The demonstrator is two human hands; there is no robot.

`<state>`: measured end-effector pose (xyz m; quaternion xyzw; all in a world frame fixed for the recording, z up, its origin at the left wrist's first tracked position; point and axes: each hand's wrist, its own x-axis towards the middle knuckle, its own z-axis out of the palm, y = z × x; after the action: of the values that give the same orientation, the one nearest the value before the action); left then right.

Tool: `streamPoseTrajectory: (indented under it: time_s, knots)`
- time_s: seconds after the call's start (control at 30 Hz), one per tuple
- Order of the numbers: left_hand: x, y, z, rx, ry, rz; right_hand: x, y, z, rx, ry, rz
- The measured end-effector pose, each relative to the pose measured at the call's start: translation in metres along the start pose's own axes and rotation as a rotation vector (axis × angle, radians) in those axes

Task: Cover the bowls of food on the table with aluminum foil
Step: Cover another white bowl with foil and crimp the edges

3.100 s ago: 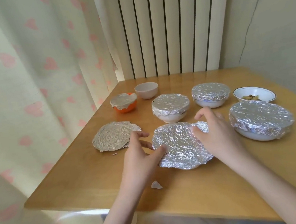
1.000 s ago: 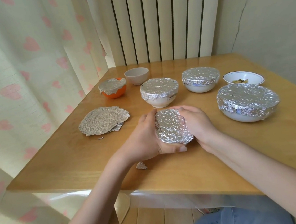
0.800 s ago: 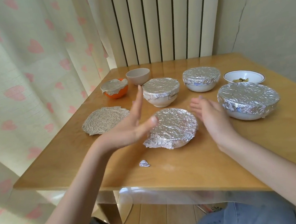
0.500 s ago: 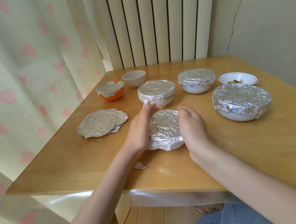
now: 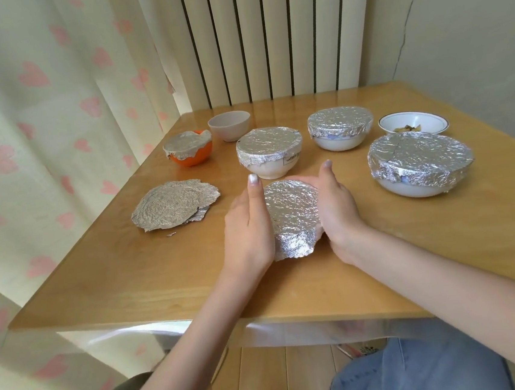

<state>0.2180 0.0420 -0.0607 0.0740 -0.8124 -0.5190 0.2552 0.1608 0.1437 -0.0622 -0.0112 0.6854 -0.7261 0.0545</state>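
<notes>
A small bowl wrapped in crumpled foil (image 5: 292, 213) sits near the middle of the wooden table (image 5: 443, 240). My left hand (image 5: 246, 227) presses flat against its left side, index finger straight. On the bowl's right side, my right hand (image 5: 336, 209) presses the foil the same way. Three more white bowls wear foil: one just behind (image 5: 269, 146), one further back (image 5: 339, 122), and a large one at the right (image 5: 419, 160). An orange bowl (image 5: 191, 158) carries a loose foil cap. A white dish with food (image 5: 412, 121) stands uncovered at the back right.
Loose crumpled foil sheets (image 5: 172, 207) lie on the table's left part, with a tiny scrap (image 5: 170, 234) in front. A small beige bowl (image 5: 229, 125) stands at the back. A heart-patterned curtain (image 5: 38, 121) hangs at the left, a radiator (image 5: 266, 36) behind.
The flat foil sheet has been folded down around the bowl. My hands lifted off briefly, then came back to the bowl's two sides, where they stay pressed.
</notes>
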Motion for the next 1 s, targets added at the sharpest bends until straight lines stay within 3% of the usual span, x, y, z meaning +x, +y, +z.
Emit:
streamPoseTrajectory:
  time_s: [0.13, 0.3, 0.43, 0.77, 0.93, 1.0]
  knots:
    - [0.003, -0.010, -0.018, 0.030, -0.209, 0.010, 0.002, -0.003, -0.018, 0.136, -0.119, 0.104]
    - [0.020, -0.008, -0.056, 0.310, -0.567, 0.189, -0.006, -0.003, -0.047, 0.129, -0.016, 0.044]
    - [0.028, 0.001, -0.043, 0.537, -0.719, 0.282, -0.018, 0.002, -0.027, -0.001, 0.034, -0.012]
    - [0.013, -0.001, -0.018, 0.524, -0.441, 0.282, 0.006, 0.008, 0.008, -0.036, 0.119, 0.067]
    - [-0.008, -0.003, 0.004, 0.582, -0.187, 0.211, 0.018, -0.001, 0.001, -0.110, 0.012, 0.081]
    - [-0.012, -0.002, 0.008, 0.643, -0.178, 0.165, 0.018, -0.008, 0.000, -0.176, -0.038, 0.062]
